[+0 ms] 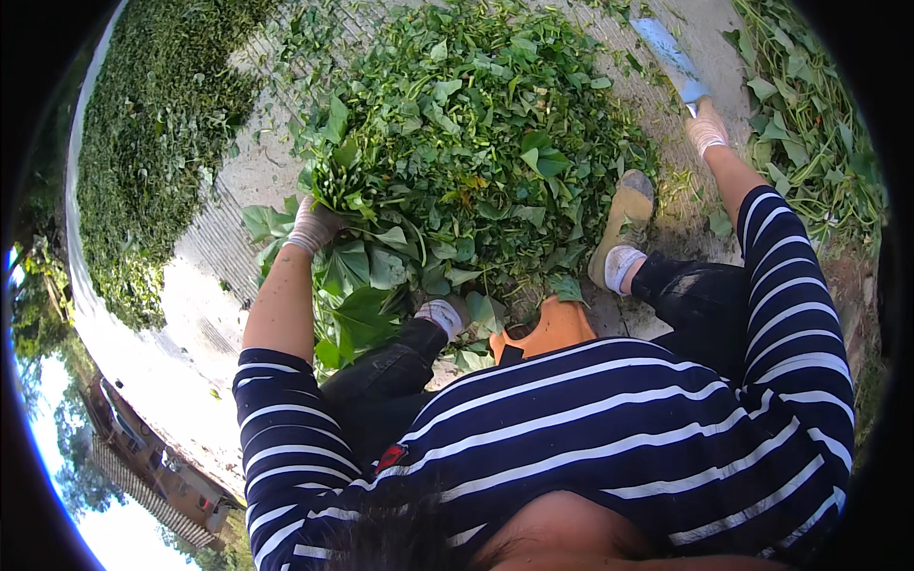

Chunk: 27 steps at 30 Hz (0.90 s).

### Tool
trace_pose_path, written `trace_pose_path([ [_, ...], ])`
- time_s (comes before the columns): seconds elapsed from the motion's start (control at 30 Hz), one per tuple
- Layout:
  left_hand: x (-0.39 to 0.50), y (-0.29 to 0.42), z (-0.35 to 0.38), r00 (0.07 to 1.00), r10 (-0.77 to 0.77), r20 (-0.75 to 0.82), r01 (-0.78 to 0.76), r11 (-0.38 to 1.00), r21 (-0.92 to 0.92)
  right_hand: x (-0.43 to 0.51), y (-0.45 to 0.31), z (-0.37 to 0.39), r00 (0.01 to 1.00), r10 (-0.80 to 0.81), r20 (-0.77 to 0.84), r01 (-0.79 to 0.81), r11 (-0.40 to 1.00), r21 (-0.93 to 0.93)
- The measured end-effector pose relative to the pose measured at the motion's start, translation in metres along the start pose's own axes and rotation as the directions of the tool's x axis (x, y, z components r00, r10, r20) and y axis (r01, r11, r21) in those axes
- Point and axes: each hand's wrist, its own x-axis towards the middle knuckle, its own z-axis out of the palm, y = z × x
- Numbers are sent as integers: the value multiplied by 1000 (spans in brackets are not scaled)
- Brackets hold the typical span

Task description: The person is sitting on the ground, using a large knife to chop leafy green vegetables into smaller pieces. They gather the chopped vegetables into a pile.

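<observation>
My left hand (315, 223), in a light work glove, grips a bundle of leafy green vines (357, 268). The bundle's cut stem ends (341, 182) point away from me, and its broad leaves hang back toward my left leg. Off to the right, my gloved right hand (707, 127) is closed around the handle of a broad-bladed knife (668, 57). Bits of green stick to the blade, which is held apart from the bundle. Between and beyond my hands lies a large heap of chopped leaves and stems (457, 135).
Uncut vines (807, 114) lie along the right side. A spread of finely chopped greens (157, 143) covers the ridged concrete (221, 214) at left. My shoe (625, 214) touches the heap's edge. Part of an orange plastic seat (550, 328) shows beneath me. A building (153, 464) stands far left.
</observation>
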Motion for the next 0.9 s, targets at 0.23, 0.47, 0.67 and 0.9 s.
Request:
trace_pose_path([
  [0.23, 101, -86, -43, 993, -99, -69, 42, 820, -571, 10, -26, 23, 984, 171, 42, -169, 985, -41],
  [0.47, 92, -35, -47, 993, -69, -91, 61, 995, -85, -25, -232, 9, 948, -60, -313, 144, 956, 254],
  [0.67, 45, 1, -33, 995, 41, -88, -87, 775, -626, -97, -337, -16, 778, -504, 374, 356, 845, 398],
  [0.9, -18, 64, -7, 958, 246, -146, -270, 607, -748, -262, -295, -3, 445, -895, 34, 832, 427, 354],
])
